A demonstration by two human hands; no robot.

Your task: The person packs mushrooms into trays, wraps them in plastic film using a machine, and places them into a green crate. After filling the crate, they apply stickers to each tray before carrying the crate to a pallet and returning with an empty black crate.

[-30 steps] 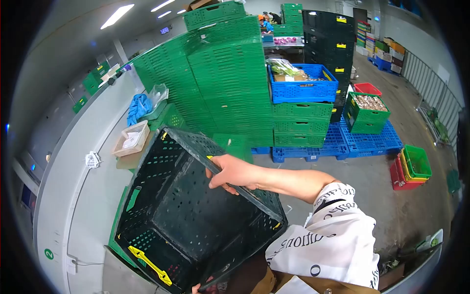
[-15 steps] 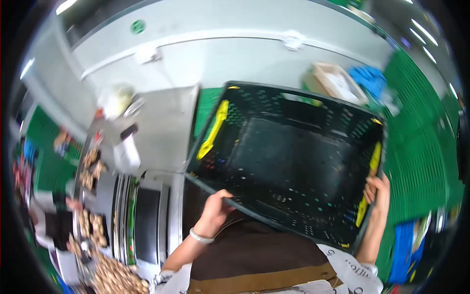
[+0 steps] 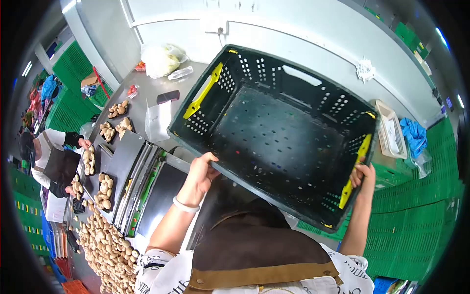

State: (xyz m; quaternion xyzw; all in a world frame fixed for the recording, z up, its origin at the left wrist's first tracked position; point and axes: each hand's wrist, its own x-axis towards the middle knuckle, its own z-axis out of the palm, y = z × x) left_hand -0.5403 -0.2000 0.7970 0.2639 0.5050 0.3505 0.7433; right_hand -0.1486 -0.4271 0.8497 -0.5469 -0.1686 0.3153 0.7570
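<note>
A large black plastic crate (image 3: 274, 139) with yellow side handles is held up in front of my body, tilted so that its bare perforated inside faces me. My left hand (image 3: 199, 174) grips the near rim toward the left corner, thumb on top and the fingers partly hidden below. At the right end my right hand (image 3: 363, 177) is wrapped round the side by the yellow handle (image 3: 354, 172). Left of the crate stands a wrapping machine (image 3: 142, 188) with rollers, beside a big heap of mushrooms (image 3: 108, 247).
Packed mushroom trays (image 3: 104, 191) sit on the steel table at left, near a co-worker (image 3: 54, 157) handling trays. A dark phone (image 3: 168, 96) and a bag of vegetables (image 3: 164, 61) lie further back. Green crates (image 3: 416, 220) are stacked at right, with a white basket (image 3: 390, 130) and blue cloth (image 3: 413, 136).
My view has swung left, bringing the co-worker and the mushroom heap more into sight. The crate appears higher in view, and both hands have kept their hold on it.
</note>
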